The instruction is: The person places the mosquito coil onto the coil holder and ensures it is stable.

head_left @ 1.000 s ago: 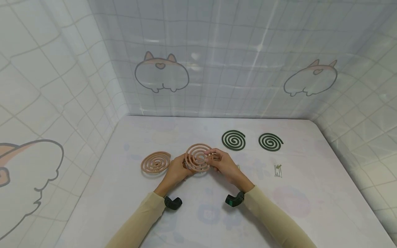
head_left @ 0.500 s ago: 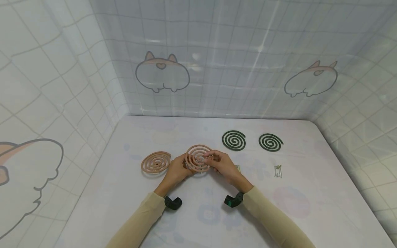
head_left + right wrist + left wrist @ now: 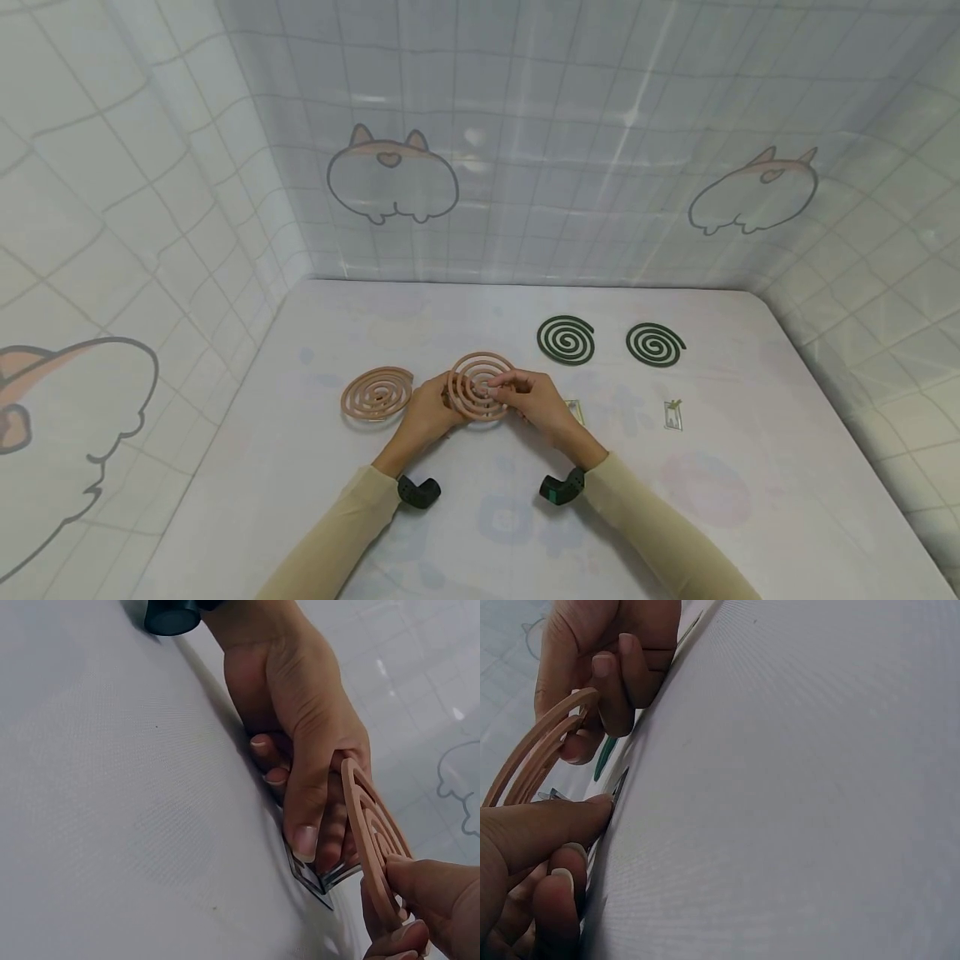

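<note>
A tan mosquito coil (image 3: 481, 357) is held tilted above the table in the middle of the head view. My right hand (image 3: 542, 404) pinches it near its centre between thumb and fingers. Under its near side, my left hand (image 3: 426, 413) holds a small metal coil stand (image 3: 307, 879) low at the tabletop, its thumb on the frame. A thin upright part of the stand reaches toward the coil; whether it sits in the coil's centre is hidden. To the left, another tan coil (image 3: 377, 392) sits slightly raised on its own stand.
Two green mosquito coils (image 3: 565, 340) lie flat toward the back right. A metal stand (image 3: 672, 414) lies at the right, and another stand (image 3: 574, 410) is partly hidden behind my right hand. White fabric walls (image 3: 510, 208) rise around the table (image 3: 480, 533).
My right hand has shifted slightly left and toward me, tilting the coil a little. More of the stand behind that hand now shows. The left hand stays in place.
</note>
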The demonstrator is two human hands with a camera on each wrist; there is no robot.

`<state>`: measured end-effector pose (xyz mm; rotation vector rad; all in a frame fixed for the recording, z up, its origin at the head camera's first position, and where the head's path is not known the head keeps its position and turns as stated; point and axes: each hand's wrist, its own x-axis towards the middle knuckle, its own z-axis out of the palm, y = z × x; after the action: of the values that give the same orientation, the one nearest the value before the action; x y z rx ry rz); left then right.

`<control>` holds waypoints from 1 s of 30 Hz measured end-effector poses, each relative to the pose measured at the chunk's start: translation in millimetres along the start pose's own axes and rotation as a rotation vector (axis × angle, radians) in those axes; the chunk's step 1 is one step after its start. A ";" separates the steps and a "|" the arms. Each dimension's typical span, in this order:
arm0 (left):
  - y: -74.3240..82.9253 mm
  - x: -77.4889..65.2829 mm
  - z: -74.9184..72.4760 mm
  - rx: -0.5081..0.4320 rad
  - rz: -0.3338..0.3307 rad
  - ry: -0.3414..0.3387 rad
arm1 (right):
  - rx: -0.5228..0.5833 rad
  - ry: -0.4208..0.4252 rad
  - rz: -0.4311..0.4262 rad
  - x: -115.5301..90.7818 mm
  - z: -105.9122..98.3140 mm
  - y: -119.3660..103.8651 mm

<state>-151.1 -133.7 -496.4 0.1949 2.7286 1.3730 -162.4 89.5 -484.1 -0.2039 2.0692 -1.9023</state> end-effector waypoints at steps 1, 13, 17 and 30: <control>0.3 0.1 0.0 0.003 0.001 0.004 | -0.005 0.003 -0.002 0.3 0.4 0.0; -0.5 0.3 -0.5 0.003 0.022 -0.003 | -0.035 0.036 0.015 5.3 4.0 -0.5; 0.0 0.1 -0.9 0.004 0.018 -0.002 | -0.053 0.040 0.010 6.6 5.3 -0.5; 1.7 -0.9 -0.3 0.011 -0.014 0.010 | -0.095 0.085 -0.002 6.4 11.5 -0.8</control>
<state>-150.1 -133.1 -494.9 0.1696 2.7410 1.3586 -164.7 76.6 -484.9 -0.1502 2.2178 -1.8454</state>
